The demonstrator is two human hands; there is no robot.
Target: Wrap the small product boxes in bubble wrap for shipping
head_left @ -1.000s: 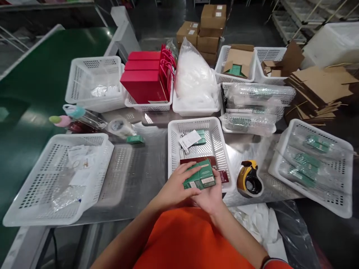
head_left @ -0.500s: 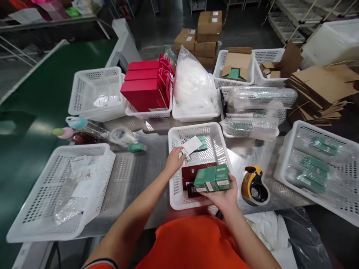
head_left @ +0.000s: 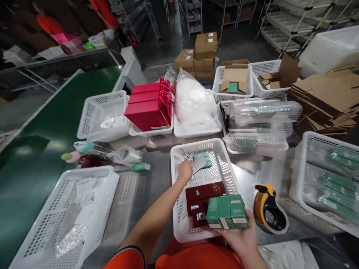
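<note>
My right hand (head_left: 241,239) holds three green boxes (head_left: 226,211) side by side over the near right corner of a white basket (head_left: 179,228). My left hand (head_left: 185,170) reaches into that basket and pinches a white paper slip (head_left: 198,163). Dark red boxes (head_left: 204,191) lie in the basket between the two hands. More green boxes (head_left: 202,155) sit at the basket's far end.
A yellow and black tape dispenser (head_left: 267,211) stands right of the basket. White baskets hold red boxes (head_left: 147,112), a clear bag (head_left: 193,99) and bubble-wrapped green items (head_left: 331,179). A shallow white basket (head_left: 67,213) is at the left, flat cardboard (head_left: 328,97) at the far right.
Both hands held the green boxes together a second ago. My left hand let go and reached forward to the paper slip; my right hand carried the boxes right. The camera tilted up.
</note>
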